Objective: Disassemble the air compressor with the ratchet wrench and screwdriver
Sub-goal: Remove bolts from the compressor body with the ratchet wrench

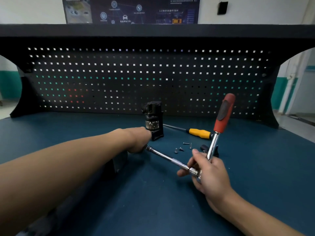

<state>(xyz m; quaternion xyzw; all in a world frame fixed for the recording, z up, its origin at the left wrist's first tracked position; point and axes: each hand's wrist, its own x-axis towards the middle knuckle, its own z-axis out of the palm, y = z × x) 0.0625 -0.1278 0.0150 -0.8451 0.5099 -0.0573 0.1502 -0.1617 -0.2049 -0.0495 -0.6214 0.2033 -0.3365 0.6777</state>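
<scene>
1. Blue bench point(255, 167) across the foreground; black pegboard point(119, 74) upright along its back edge, dark poster point(131, 11) on the wall above.
2. Left hand point(140, 140) stretched forward, just beside the compressor's base and over the far end of the bar; fingers tucked under and hidden, so grip impossible to tell.
3. Right hand point(206, 172) at front right, fingers curled round the ratchet's head and lower shaft, thumb up.
4. Ratchet point(223, 113) tilted up and away, red handle in the air; chrome bar point(167, 157) running from its head leftward to the left hand.
5. Compressor point(154, 120), black, upright at mid-bench near the pegboard.
6. Screwdriver point(199, 133), yellow-handled, flat on the bench right of the compressor, behind the ratchet's shaft.
7. Small black part point(204, 148) beside that shaft, partly hidden.
8. Loose screws point(181, 149) scattered between compressor and right hand.
</scene>
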